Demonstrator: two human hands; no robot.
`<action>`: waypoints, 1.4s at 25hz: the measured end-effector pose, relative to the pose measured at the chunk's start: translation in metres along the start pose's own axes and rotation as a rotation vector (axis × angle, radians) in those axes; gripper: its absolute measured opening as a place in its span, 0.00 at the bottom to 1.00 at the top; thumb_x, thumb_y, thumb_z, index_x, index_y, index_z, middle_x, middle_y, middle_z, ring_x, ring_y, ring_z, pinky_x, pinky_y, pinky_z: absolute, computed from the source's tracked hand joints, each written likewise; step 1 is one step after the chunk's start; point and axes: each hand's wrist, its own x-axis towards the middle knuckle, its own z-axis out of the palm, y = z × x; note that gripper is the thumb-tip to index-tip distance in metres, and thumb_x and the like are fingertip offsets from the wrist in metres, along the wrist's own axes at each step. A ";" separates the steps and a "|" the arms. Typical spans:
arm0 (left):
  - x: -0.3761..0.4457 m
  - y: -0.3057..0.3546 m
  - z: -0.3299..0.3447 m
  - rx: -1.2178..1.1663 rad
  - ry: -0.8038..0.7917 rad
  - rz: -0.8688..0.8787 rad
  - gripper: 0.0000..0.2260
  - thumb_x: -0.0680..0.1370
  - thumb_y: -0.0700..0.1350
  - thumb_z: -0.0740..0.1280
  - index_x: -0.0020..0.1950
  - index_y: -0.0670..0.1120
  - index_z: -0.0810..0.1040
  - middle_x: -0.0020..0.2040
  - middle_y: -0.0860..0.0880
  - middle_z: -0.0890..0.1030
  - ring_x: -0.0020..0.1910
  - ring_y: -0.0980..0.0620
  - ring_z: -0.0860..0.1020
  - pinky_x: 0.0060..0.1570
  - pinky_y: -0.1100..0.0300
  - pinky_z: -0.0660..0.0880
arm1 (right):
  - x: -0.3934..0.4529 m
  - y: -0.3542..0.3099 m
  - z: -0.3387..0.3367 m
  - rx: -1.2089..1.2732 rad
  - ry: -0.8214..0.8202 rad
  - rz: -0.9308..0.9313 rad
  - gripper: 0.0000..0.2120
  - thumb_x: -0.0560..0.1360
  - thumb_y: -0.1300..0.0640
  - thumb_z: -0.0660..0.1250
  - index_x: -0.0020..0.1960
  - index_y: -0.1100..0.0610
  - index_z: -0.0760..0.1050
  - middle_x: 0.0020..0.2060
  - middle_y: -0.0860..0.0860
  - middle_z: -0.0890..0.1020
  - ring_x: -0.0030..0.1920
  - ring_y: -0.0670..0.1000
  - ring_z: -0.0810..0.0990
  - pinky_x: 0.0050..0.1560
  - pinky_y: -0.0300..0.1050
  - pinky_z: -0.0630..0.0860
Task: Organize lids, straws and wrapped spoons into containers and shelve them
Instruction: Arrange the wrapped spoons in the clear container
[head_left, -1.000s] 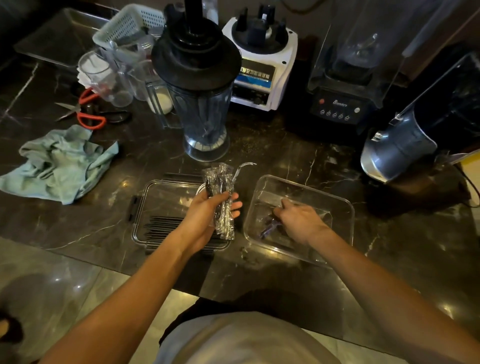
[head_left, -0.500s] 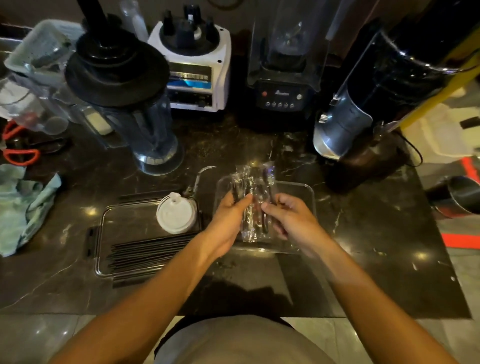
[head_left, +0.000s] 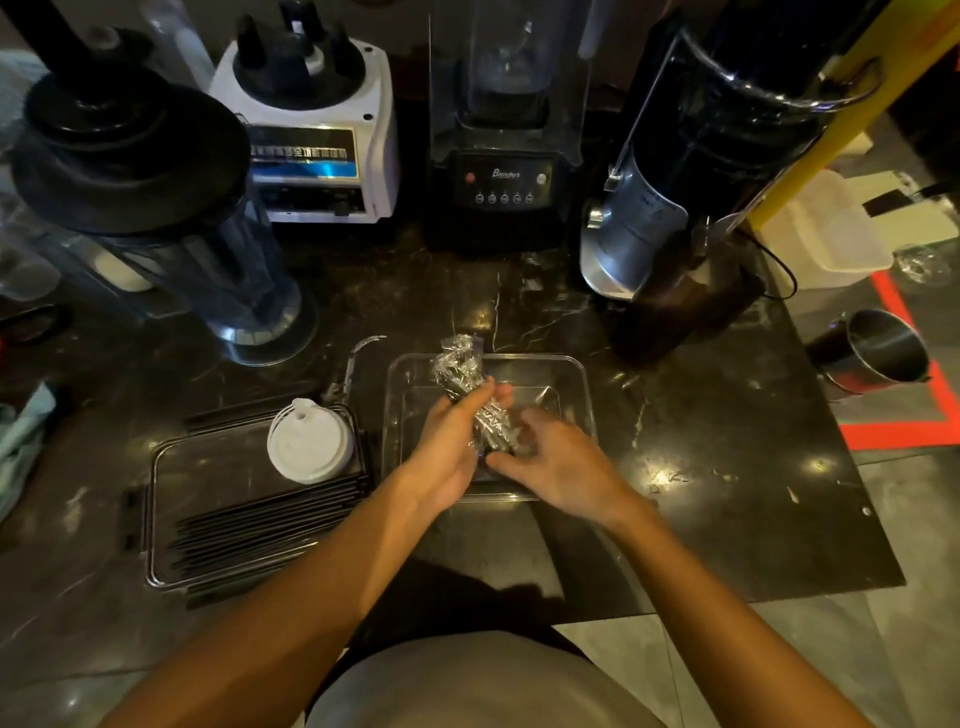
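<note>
A bundle of wrapped spoons (head_left: 460, 371) in crinkled clear film is held over a clear square container (head_left: 571, 371) on the dark marble counter. My left hand (head_left: 449, 441) grips the bundle from the left. My right hand (head_left: 550, 460) touches the bundle's lower end, its thumb against the film; its fingers look loosely curved. To the left lies a clear flat tray (head_left: 208, 467) with several black straws (head_left: 260, 525) along its near side and a white cup lid (head_left: 310, 441) at its far right corner.
A blender jar with a black lid (head_left: 140, 171) stands at the back left, a white blender base (head_left: 317, 135), a black blender (head_left: 501, 156) and a silver machine (head_left: 654, 218) behind. A steel cup (head_left: 878, 351) sits off the counter's right edge. A teal cloth (head_left: 21, 441) lies far left.
My left hand carried the spoon bundle from over the straw tray rightward to over the square container. My right hand came up out of the container to meet the bundle. The lid came into view.
</note>
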 end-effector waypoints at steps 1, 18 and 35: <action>-0.001 0.002 0.003 -0.014 -0.028 -0.010 0.07 0.81 0.46 0.69 0.55 0.47 0.86 0.61 0.46 0.86 0.65 0.48 0.81 0.71 0.45 0.72 | 0.001 0.002 0.001 0.050 -0.017 0.012 0.31 0.75 0.38 0.72 0.73 0.48 0.69 0.53 0.46 0.84 0.47 0.44 0.82 0.51 0.45 0.78; 0.010 -0.010 -0.017 0.237 0.084 -0.024 0.32 0.73 0.55 0.77 0.73 0.47 0.71 0.67 0.46 0.80 0.63 0.50 0.80 0.61 0.54 0.77 | 0.042 0.016 -0.017 -0.348 -0.025 -0.034 0.06 0.80 0.54 0.67 0.56 0.53 0.76 0.46 0.48 0.82 0.47 0.51 0.83 0.48 0.47 0.75; 0.023 -0.016 -0.037 1.308 0.254 0.192 0.27 0.76 0.47 0.75 0.73 0.47 0.71 0.72 0.44 0.65 0.72 0.45 0.67 0.71 0.57 0.65 | 0.049 0.030 0.001 -0.904 0.034 -0.174 0.27 0.76 0.56 0.71 0.73 0.59 0.69 0.68 0.58 0.74 0.69 0.59 0.72 0.69 0.56 0.68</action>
